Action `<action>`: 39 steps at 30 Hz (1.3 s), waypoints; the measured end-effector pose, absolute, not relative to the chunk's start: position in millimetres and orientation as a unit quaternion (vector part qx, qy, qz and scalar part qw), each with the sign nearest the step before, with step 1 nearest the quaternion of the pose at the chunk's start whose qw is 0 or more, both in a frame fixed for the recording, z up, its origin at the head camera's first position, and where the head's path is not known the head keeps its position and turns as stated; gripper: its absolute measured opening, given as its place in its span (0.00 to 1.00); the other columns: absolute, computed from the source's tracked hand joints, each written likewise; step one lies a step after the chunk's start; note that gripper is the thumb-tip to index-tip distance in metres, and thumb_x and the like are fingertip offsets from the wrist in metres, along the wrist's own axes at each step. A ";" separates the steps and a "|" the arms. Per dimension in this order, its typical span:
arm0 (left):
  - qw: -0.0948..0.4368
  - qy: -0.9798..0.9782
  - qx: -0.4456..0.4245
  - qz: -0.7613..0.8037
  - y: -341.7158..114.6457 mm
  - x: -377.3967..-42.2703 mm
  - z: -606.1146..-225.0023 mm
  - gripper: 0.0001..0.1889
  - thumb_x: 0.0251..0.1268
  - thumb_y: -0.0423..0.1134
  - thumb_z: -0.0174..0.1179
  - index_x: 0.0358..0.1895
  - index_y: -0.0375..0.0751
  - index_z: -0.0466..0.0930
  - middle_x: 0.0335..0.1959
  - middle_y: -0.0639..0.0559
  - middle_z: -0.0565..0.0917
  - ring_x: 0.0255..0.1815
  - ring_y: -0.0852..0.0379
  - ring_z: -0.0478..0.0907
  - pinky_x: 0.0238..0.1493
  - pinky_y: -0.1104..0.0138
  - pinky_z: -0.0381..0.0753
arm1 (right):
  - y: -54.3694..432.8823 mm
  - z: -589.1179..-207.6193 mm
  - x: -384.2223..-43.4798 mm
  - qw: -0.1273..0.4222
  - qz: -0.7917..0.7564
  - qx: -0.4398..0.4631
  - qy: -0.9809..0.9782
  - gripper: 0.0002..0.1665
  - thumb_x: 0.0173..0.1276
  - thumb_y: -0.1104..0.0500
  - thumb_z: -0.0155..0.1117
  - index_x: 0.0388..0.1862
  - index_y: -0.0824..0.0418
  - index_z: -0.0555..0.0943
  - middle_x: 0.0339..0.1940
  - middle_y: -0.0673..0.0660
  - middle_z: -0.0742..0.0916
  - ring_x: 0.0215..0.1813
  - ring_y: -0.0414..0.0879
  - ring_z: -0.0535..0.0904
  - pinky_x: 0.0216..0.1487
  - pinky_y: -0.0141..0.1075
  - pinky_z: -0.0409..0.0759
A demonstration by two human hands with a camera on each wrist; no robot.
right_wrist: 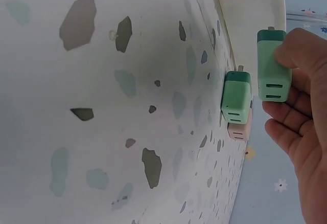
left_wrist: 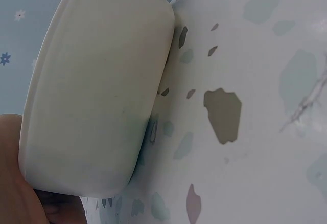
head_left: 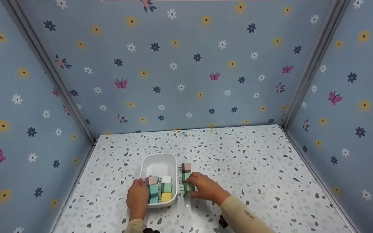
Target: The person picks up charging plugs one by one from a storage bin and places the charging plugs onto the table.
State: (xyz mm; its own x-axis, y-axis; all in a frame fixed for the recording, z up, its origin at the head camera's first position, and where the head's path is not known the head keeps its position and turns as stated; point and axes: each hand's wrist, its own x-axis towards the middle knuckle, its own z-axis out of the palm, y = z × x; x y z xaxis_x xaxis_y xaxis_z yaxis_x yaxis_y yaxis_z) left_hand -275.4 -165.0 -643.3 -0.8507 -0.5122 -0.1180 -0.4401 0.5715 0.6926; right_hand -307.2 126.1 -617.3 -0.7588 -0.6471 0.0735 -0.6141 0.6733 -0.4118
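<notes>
My left hand [head_left: 138, 197] grips the near left side of a white plastic bin [head_left: 159, 166], whose outer wall [left_wrist: 97, 91] fills much of the left wrist view. Inside the bin lie several small plug chargers: a pink one [head_left: 152, 180], a white one [head_left: 166, 179], teal ones [head_left: 153, 189], a green one [head_left: 166, 187] and a yellow one [head_left: 166, 196]. Just right of the bin, my right hand [head_left: 207, 188] pinches a green charger [right_wrist: 273, 65] between thumb and fingers, raised off the table. Another green charger [right_wrist: 236, 98] and a pink charger [right_wrist: 239, 131] stand beyond it.
The speckled white table [head_left: 238, 161] stretches away on both sides of the bin. Blue flowered panels [head_left: 180, 64] enclose it at the back and sides, with grey metal posts [head_left: 316, 61] at the corners.
</notes>
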 end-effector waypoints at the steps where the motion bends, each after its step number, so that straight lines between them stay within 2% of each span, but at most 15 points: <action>1: 0.048 -0.885 0.267 -0.378 -165.2 -275.0 -643.1 0.28 0.85 0.52 0.35 0.62 0.34 0.76 0.57 0.33 0.83 0.58 0.33 0.81 0.51 0.44 0.76 | 125.0 -617.6 -306.5 0.036 -0.207 -0.342 0.916 0.30 0.57 0.56 0.78 0.60 0.53 0.82 0.51 0.45 0.83 0.48 0.36 0.79 0.55 0.35 0.80; 18: 0.036 -0.882 0.277 -0.379 -163.2 -273.7 -641.3 0.29 0.85 0.53 0.33 0.64 0.34 0.75 0.60 0.32 0.82 0.60 0.32 0.79 0.54 0.43 0.75 | 115.6 -628.9 -306.9 0.028 -0.174 -0.328 0.928 0.25 0.59 0.56 0.77 0.56 0.54 0.84 0.46 0.46 0.84 0.45 0.37 0.78 0.50 0.34 0.81; 28: 0.036 -0.883 0.276 -0.377 -164.9 -274.2 -639.5 0.29 0.85 0.53 0.34 0.64 0.34 0.75 0.59 0.31 0.82 0.58 0.32 0.80 0.52 0.43 0.76 | 112.0 -636.9 -308.3 0.025 -0.194 -0.308 0.931 0.23 0.61 0.56 0.76 0.56 0.54 0.84 0.48 0.46 0.85 0.50 0.38 0.81 0.57 0.36 0.81; 39: 0.036 -0.881 0.285 -0.376 -161.7 -273.2 -636.7 0.29 0.86 0.53 0.34 0.65 0.33 0.73 0.59 0.32 0.82 0.60 0.34 0.79 0.56 0.43 0.75 | 109.0 -639.3 -307.9 0.040 -0.190 -0.305 0.932 0.25 0.61 0.58 0.75 0.58 0.54 0.83 0.52 0.47 0.85 0.54 0.40 0.81 0.61 0.37 0.79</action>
State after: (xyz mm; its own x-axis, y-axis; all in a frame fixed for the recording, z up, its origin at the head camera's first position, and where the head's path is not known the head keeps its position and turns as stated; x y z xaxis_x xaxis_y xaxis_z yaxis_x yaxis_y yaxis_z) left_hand -273.2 -161.7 -636.7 -0.8345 -0.5299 -0.1509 -0.4755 0.5544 0.6831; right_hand -307.9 109.0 -639.3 -0.8111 -0.5836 0.0401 -0.5528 0.7424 -0.3785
